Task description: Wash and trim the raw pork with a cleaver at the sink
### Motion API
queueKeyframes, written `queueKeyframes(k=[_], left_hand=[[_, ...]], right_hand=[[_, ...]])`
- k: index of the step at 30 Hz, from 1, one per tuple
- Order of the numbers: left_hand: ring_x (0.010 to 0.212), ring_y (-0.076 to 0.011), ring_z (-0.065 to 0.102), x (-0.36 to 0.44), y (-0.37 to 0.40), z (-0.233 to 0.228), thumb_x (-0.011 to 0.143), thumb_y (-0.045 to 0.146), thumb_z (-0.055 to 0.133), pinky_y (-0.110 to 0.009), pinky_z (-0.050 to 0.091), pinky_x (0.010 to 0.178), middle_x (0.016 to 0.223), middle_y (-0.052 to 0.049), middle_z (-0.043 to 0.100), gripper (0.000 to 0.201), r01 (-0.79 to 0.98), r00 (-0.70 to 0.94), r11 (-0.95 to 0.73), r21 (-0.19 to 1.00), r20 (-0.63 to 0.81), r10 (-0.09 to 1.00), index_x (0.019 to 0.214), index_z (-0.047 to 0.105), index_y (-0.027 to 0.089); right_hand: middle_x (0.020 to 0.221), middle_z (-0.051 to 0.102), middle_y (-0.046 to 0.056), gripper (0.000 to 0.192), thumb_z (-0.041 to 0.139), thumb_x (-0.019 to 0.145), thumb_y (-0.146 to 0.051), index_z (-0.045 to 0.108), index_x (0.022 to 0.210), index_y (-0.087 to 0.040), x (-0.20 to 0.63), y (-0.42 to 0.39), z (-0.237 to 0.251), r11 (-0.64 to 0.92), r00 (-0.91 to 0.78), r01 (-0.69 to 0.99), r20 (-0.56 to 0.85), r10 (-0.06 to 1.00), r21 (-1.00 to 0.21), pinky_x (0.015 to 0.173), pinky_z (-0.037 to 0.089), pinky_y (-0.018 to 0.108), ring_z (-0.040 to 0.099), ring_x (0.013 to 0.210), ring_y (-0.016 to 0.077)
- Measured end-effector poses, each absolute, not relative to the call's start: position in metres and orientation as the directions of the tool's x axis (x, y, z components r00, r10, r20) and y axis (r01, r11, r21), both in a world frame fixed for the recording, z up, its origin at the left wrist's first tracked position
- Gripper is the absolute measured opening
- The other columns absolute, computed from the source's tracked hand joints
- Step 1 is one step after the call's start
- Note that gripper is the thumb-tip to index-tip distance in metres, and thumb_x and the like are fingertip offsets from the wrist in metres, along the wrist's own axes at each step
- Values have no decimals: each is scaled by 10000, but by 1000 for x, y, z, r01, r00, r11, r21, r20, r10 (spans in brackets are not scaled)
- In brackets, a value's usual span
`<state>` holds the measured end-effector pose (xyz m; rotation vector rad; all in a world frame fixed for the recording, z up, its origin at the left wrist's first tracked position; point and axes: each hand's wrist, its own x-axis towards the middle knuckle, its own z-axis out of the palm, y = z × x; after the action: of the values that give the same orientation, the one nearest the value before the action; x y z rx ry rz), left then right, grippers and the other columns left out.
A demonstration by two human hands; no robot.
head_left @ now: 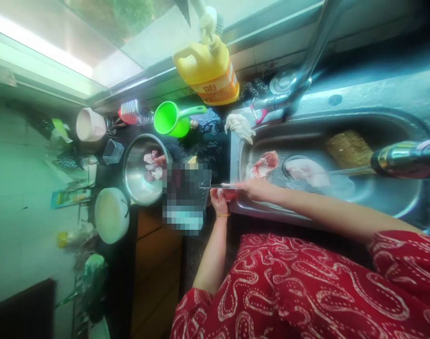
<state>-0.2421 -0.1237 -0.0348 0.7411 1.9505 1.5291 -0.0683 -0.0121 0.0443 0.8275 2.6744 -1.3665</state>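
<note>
My right hand [256, 189] is closed round a knife [215, 186], whose thin blade points left over the sink's near left corner. Just below the blade, my left hand [219, 201] grips a piece of raw meat [229, 194]. The blade hides part of the meat, so I cannot tell whether it cuts in. In the metal sink [370, 214] lie a red and white piece of meat [265, 164] and a pale piece [306, 172] near the drain. Several meat chunks [154, 165] sit in a steel bowl [140, 193] to the left.
A tap [405, 157] runs water into the sink, beside a brown block [349, 148]. A white cloth [240, 126] hangs at the sink's corner. Behind stand a green dipper [167, 118] and a yellow jug [210, 70]. A blurred-out patch covers something left of my hands.
</note>
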Motion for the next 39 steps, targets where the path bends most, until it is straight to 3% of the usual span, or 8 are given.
queueKeyframes(k=[7, 14, 19, 24, 29, 39], left_hand=[[647, -101, 496, -245, -129, -41, 811, 427, 591, -226, 426, 623, 725, 26, 482, 246, 138, -699, 214, 967, -58, 713, 830, 518, 192], [649, -111, 507, -241, -122, -39, 791, 494, 600, -249, 449, 645, 714, 27, 487, 312, 84, -734, 197, 977, -73, 675, 827, 513, 196], [737, -142, 533, -242, -121, -30, 768, 364, 594, -291, 460, 749, 765, -4, 525, 195, 198, -680, 163, 967, 16, 733, 820, 557, 180], [776, -156, 526, -244, -123, -28, 741, 268, 562, -293, 457, 751, 816, -25, 533, 129, 254, -637, 115, 960, 76, 767, 829, 580, 176], [728, -138, 503, -239, -127, -32, 789, 348, 575, -284, 457, 732, 796, -12, 486, 163, 171, -661, 149, 974, 2, 751, 805, 539, 190], [799, -159, 536, -237, -139, -47, 774, 477, 644, -318, 479, 771, 892, -29, 483, 311, 206, -678, 127, 970, 48, 734, 850, 548, 191]], right_hand=[[870, 705, 47, 276, 434, 929, -254, 687, 1030, -215, -36, -20, 30, 422, -842, 501, -313, 439, -756, 632, 379, 218, 620, 728, 149], [902, 711, 36, 389, 530, 841, -204, 643, 1208, -267, -90, -5, 51, 460, -858, 486, -305, 413, -743, 695, 407, 227, 638, 797, 169], [938, 715, 60, 370, 496, 884, -228, 607, 1237, -224, -68, -11, 44, 408, -843, 491, -302, 446, -770, 691, 432, 225, 648, 798, 171], [952, 721, 60, 345, 386, 956, -278, 656, 1160, -211, -32, -17, 29, 359, -855, 452, -283, 434, -816, 708, 462, 240, 662, 794, 167], [1109, 706, 68, 437, 446, 917, -245, 575, 1334, -265, -27, -25, 28, 456, -851, 467, -245, 465, -758, 735, 481, 264, 674, 882, 190], [977, 723, 33, 501, 529, 868, -228, 546, 1359, -325, -18, -32, 25, 457, -857, 464, -253, 450, -759, 679, 478, 238, 660, 779, 162]])
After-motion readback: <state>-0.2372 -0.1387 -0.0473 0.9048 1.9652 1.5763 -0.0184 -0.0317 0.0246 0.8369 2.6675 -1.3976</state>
